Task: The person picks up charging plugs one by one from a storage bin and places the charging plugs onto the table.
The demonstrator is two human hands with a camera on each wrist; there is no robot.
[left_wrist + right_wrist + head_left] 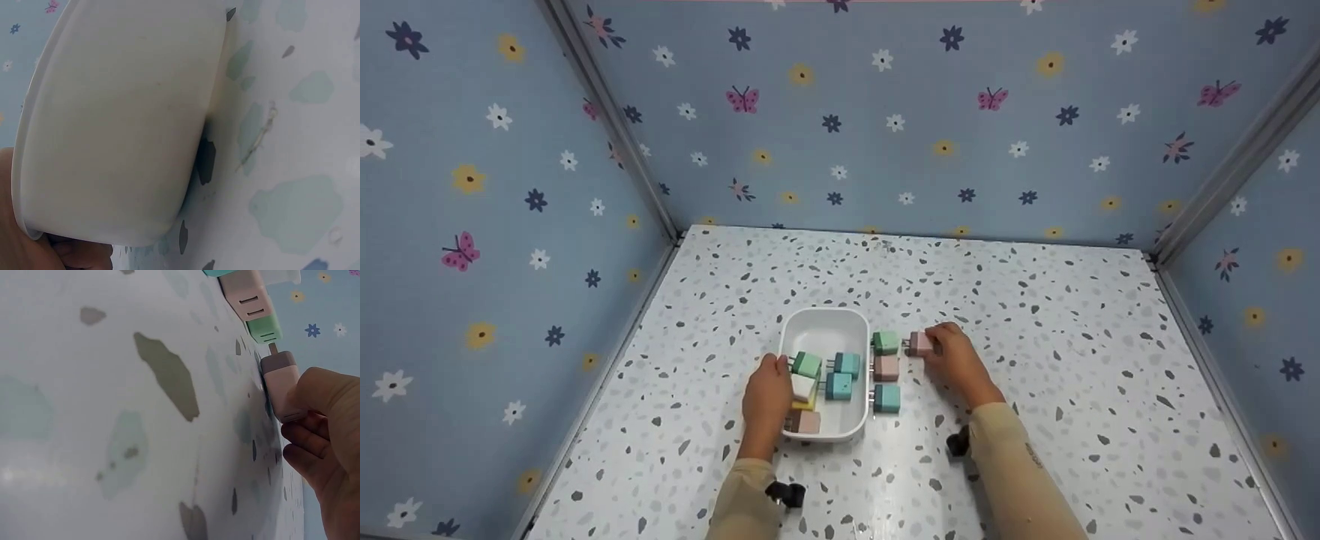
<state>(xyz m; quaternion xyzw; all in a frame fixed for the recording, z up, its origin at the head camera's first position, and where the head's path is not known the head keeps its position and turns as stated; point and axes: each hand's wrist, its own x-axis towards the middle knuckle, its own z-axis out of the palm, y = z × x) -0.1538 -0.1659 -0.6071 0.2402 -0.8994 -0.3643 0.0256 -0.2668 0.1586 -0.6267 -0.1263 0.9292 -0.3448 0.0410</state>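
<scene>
My left hand [765, 397] grips the left rim of a white plastic tub [829, 330]; the left wrist view shows the tub's outer wall, with fingers at its rim. Inside lie several plug chargers: a green charger [808, 364], a white charger [802, 386], two teal ones, a pink one [808, 422] and a partly covered yellow one. Right of the tub, my right hand [958, 366] pinches a pink charger [283, 391] between thumb and fingers, prongs pointing left. Between it and the tub stand a green charger [886, 343], a pink charger [887, 368] and a teal charger [888, 398] in a column.
The speckled white tabletop [1072, 360] spreads around the tub. Blue flowered panels [870, 150] rise at the back and both sides, joined by grey metal posts. Black devices [786, 493] are strapped at both wrists.
</scene>
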